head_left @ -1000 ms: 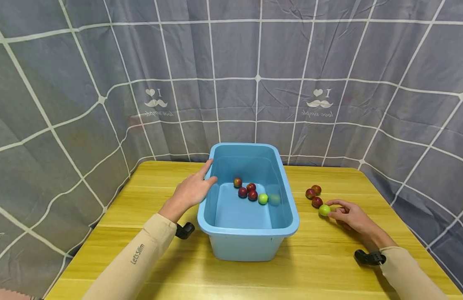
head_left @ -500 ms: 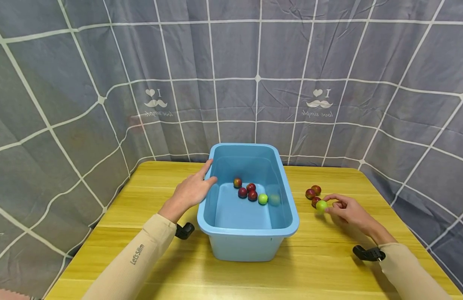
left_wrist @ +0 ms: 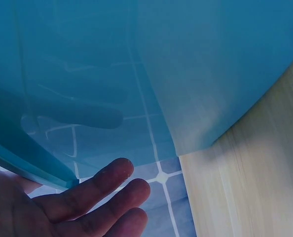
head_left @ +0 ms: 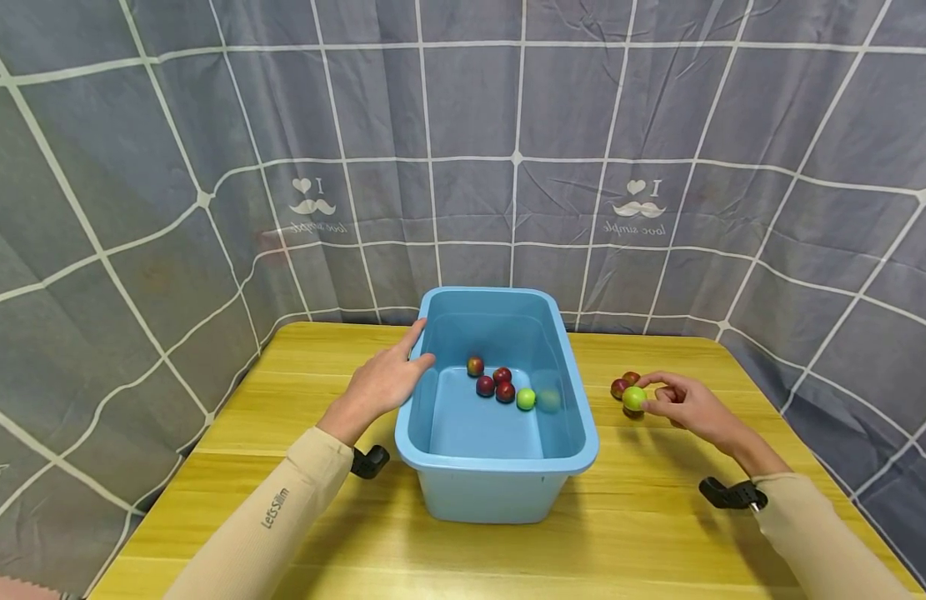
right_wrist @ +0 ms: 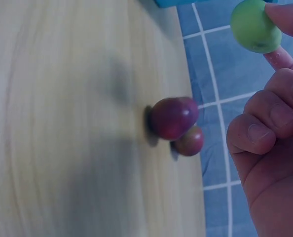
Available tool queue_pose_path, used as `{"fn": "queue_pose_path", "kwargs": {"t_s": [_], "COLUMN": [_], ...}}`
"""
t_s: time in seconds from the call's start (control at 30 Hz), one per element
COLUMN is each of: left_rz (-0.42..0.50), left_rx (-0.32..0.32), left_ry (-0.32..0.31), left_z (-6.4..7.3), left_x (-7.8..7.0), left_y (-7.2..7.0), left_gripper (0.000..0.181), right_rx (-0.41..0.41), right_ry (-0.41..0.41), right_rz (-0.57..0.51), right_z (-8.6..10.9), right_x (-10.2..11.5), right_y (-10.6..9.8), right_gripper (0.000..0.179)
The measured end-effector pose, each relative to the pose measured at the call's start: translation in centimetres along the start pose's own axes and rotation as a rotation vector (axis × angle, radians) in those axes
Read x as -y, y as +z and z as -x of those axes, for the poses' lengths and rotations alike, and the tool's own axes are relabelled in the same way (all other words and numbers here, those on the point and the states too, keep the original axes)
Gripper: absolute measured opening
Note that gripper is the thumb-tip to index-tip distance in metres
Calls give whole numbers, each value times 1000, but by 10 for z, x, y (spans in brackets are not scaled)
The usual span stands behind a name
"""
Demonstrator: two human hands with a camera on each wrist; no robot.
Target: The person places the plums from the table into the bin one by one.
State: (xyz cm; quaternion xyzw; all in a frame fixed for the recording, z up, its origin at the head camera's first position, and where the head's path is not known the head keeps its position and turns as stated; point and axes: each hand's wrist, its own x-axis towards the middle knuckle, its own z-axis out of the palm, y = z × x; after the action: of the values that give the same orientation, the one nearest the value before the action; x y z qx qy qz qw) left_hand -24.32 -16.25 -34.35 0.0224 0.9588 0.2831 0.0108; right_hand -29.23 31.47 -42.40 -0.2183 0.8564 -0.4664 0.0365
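My left hand (head_left: 383, 379) rests on the left rim of a blue plastic tub (head_left: 481, 462). In the left wrist view its fingers (left_wrist: 94, 185) stretch out loosely beside the outer wall. At the right, my right hand (head_left: 691, 408) pinches a green plum (head_left: 634, 399) between thumb and index finger, held above the table. In the right wrist view the other fingers (right_wrist: 279, 111) curl in below the green plum (right_wrist: 255, 27). Right below and behind it lie red plums (head_left: 619, 387), partly hidden in the head view. Inside the tub are several red plums (head_left: 505, 391) and one green plum (head_left: 526, 399).
The tub stands mid-table on a yellow wood-grain table (head_left: 282, 500). Its high walls lie between my two hands. Behind and at both sides hangs a grey curtain (head_left: 470, 200) with white grid lines, close to the table's far edge.
My right hand has lifted the green plum off the table and moved it slightly left and away, over the red plums. The left hand and the tub have stayed put.
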Motion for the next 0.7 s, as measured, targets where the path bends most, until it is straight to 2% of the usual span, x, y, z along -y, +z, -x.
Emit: {"fn": "queue_pose_path", "kwargs": {"t_s": [0.5, 0.7], "left_rz": [4, 2], "left_rx": [-4, -3], "left_ry": [-4, -5], "left_z": [0, 0], "left_x": [0, 0], "left_y": [1, 1], "left_gripper": [70, 70], "right_rx": [-7, 12], "right_ry": [-94, -96], "right_rz": [63, 79], "right_z": [-17, -25], "right_x": [36, 50], "right_y": [-7, -9], "right_gripper": [28, 29]}}
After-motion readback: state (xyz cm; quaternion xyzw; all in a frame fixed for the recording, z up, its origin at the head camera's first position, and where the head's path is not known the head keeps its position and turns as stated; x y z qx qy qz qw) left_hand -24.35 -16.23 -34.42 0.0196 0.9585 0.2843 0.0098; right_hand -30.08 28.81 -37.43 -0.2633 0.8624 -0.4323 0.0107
